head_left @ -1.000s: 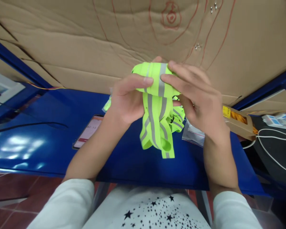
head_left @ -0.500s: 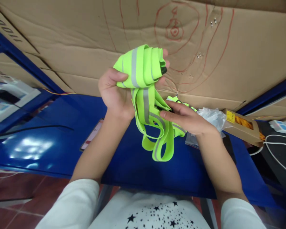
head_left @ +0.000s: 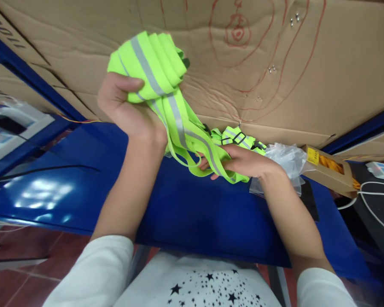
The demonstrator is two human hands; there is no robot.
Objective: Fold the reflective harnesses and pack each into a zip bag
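A neon yellow reflective vest (head_left: 153, 68) made of straps with grey stripes stretches between my two hands. My left hand (head_left: 124, 106) is raised up and to the left, closed on the folded bundle of the vest. My right hand (head_left: 240, 161) is lower, just above the blue table (head_left: 179, 209), closed around the trailing straps. A second bunch of neon straps with black buckles (head_left: 237, 137) lies on the table just behind my right hand.
A clear plastic bag (head_left: 286, 160) lies right of my right hand. Beyond it sit a small cardboard box with a yellow label (head_left: 329, 168) and white cables (head_left: 368, 200). A large cardboard sheet (head_left: 259, 64) stands behind the table.
My left hand has lifted the folded bundle up and to the left. My right hand has dropped to the table's height and gripped the hanging straps, pulling them out between the hands.
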